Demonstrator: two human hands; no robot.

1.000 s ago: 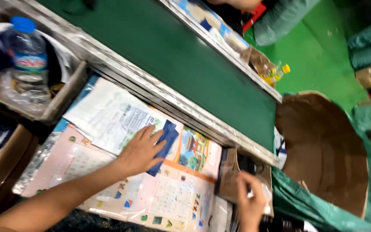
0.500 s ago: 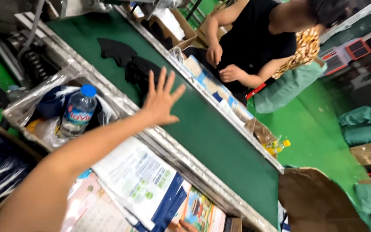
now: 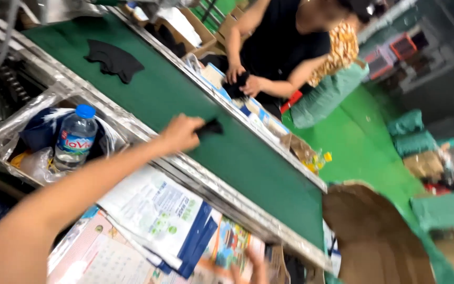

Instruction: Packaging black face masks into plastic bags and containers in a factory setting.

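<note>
Grip: left hand [image 3: 181, 132] closes its fingers on a small black piece [image 3: 211, 127], seemingly cloth, holding it by one end.
Place: hand and piece sit over the near half of the green belt [image 3: 195, 118], just beyond the belt's metal rail [image 3: 200, 184].
Right hand: only blurred fingertips of the right hand [image 3: 258, 268] show at the bottom edge, below the rail; whether they hold anything cannot be told.
Step in hand: picking the black piece off the belt, or setting it there; one frame does not settle which, though the closed fingers suggest a firm pinch.
Next move calls for: keeping the pinch tight, lifting clear of the rail, and watching that the limp piece does not drag along the belt.
Further up the belt: a larger black piece [image 3: 114, 59] lies flat, well apart from the hand.
Near side of the belt: printed sheets [image 3: 158, 215] lie stacked below the rail; a water bottle [image 3: 74, 138] with a blue cap stands in a plastic-lined box [image 3: 11, 138] to the left of them.
Far side of the belt: another person [image 3: 285, 47] in a dark top handles something dark with both hands at the opposite edge.
Right end of the belt: an open cardboard carton [image 3: 379, 236] waits below it, with a green floor [image 3: 366, 147] beyond.
</note>
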